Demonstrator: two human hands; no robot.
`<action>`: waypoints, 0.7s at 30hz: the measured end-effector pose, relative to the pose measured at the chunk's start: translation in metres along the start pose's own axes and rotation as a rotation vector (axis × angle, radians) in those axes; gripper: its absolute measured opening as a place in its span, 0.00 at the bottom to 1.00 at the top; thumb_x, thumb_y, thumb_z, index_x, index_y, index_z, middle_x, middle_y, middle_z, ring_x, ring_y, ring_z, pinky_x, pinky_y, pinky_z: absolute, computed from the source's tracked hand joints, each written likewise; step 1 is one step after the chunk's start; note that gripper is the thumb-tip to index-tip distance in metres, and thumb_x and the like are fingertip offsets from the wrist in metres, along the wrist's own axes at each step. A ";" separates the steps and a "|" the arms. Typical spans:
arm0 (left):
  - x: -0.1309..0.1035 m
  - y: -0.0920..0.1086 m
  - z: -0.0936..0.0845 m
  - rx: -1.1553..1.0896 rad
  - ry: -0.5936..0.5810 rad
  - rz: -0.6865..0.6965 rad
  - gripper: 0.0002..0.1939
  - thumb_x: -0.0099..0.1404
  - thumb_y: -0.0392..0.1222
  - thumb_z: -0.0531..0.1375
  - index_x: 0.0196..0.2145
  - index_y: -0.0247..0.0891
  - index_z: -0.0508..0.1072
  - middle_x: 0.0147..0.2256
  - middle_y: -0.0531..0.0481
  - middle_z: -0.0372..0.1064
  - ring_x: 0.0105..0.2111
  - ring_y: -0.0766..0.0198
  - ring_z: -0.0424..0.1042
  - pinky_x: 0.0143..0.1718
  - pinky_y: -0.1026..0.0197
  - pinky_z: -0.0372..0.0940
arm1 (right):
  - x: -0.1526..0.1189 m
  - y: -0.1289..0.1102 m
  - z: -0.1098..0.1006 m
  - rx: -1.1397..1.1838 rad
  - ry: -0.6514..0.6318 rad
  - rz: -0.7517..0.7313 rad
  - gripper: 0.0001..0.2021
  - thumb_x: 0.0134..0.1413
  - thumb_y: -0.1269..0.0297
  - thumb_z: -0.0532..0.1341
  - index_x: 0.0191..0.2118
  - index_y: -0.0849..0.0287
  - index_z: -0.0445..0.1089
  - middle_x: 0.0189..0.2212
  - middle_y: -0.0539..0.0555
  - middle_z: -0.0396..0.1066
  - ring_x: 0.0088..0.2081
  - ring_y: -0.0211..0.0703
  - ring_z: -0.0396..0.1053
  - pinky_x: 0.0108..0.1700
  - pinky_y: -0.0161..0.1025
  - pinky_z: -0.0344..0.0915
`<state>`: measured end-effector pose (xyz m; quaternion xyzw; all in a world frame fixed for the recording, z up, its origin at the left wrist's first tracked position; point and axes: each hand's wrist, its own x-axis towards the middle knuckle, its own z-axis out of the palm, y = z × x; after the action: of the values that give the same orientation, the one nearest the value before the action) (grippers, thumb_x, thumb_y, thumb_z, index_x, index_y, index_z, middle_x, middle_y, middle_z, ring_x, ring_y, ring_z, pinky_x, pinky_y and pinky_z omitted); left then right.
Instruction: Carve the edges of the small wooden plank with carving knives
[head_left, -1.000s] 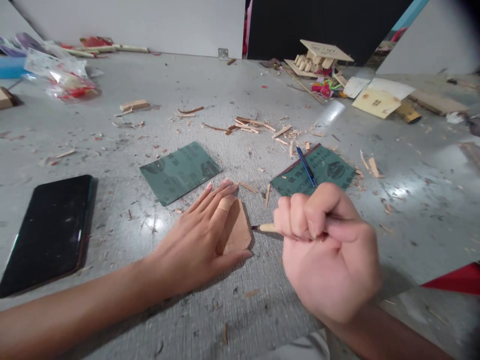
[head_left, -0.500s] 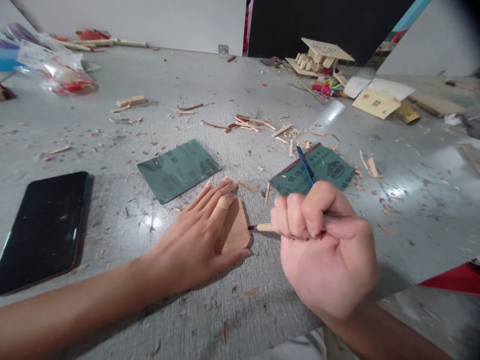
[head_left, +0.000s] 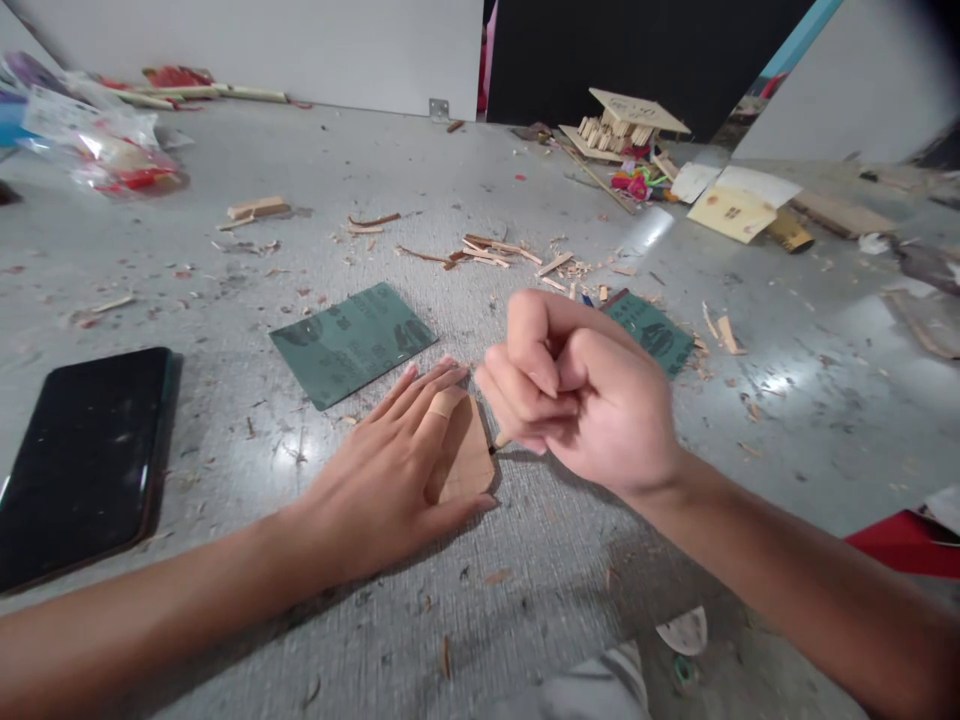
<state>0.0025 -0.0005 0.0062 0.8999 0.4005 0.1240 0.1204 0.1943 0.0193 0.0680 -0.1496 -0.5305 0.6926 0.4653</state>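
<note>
Probably, the flat bit of wood (head_left: 474, 455) is light and stiff, not very slippery, but its thin edge might chip. It lies on the grey table (head_left: 555, 570), with the left hand (head_left: 375, 490) spread flat over it and the right hand (head_left: 607, 400) beside it, curled tight around a small tool (head_left: 503, 438) whose dark tip is right by its edge. The best hold looks like its wide flat top, fingers away from that tip.

Two bare forearms reach in from the lower corners. The left hand (head_left: 394, 455) lies flat, palm down, a bandage (head_left: 445, 402) around one finger. The right hand (head_left: 577, 395) is raised, fingers curled into a fist.
</note>
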 end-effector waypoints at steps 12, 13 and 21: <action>0.000 0.001 -0.001 0.033 -0.005 -0.012 0.46 0.62 0.67 0.59 0.66 0.34 0.53 0.68 0.36 0.55 0.70 0.46 0.49 0.73 0.41 0.40 | 0.001 -0.006 -0.003 -0.048 0.072 -0.065 0.18 0.61 0.60 0.53 0.21 0.56 0.52 0.15 0.43 0.42 0.18 0.31 0.39 0.22 0.36 0.42; 0.000 0.001 -0.001 0.039 -0.004 -0.012 0.46 0.62 0.67 0.59 0.66 0.34 0.52 0.68 0.36 0.55 0.70 0.47 0.50 0.73 0.41 0.40 | 0.000 -0.006 -0.002 -0.045 0.082 -0.068 0.18 0.61 0.60 0.53 0.21 0.56 0.52 0.15 0.43 0.42 0.18 0.31 0.39 0.22 0.36 0.43; -0.001 0.000 0.000 0.034 0.011 -0.001 0.47 0.62 0.68 0.59 0.67 0.36 0.49 0.68 0.36 0.55 0.70 0.46 0.50 0.72 0.39 0.41 | -0.005 -0.005 0.009 -0.044 0.274 -0.023 0.19 0.59 0.62 0.57 0.19 0.57 0.52 0.16 0.44 0.45 0.19 0.31 0.42 0.23 0.38 0.42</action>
<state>0.0023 -0.0010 0.0063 0.9009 0.4037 0.1219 0.1032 0.1929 0.0099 0.0742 -0.2470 -0.4788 0.6484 0.5379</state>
